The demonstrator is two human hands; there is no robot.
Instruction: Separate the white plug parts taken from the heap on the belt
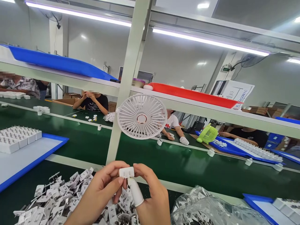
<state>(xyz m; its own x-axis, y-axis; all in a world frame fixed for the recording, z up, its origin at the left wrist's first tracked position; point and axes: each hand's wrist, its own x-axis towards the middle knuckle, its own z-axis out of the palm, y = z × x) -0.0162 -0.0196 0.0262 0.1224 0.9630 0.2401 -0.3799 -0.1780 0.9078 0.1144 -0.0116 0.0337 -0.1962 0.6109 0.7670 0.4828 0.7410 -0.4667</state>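
Observation:
Between the fingertips of both hands is a small white plastic plug part (126, 172), held above a heap of loose plug pieces. My left hand (103, 187) pinches its left end with thumb and fingers. On the other end, my right hand (153, 192) closes its index finger and thumb; that thumb wears a white finger cover (136, 191). Beneath the hands lie many loose white plug pieces with metal pins (51, 200), piled on the dark table. Part of the heap is hidden by my wrists.
A blue-rimmed tray (50, 149) with rows of white blocks lies left. A clear plastic bag (215, 207) of parts and another blue tray (260, 206) are right. A green conveyor belt (91, 140) runs ahead. A white fan (142, 118) hangs on the post. Several co-workers sit across.

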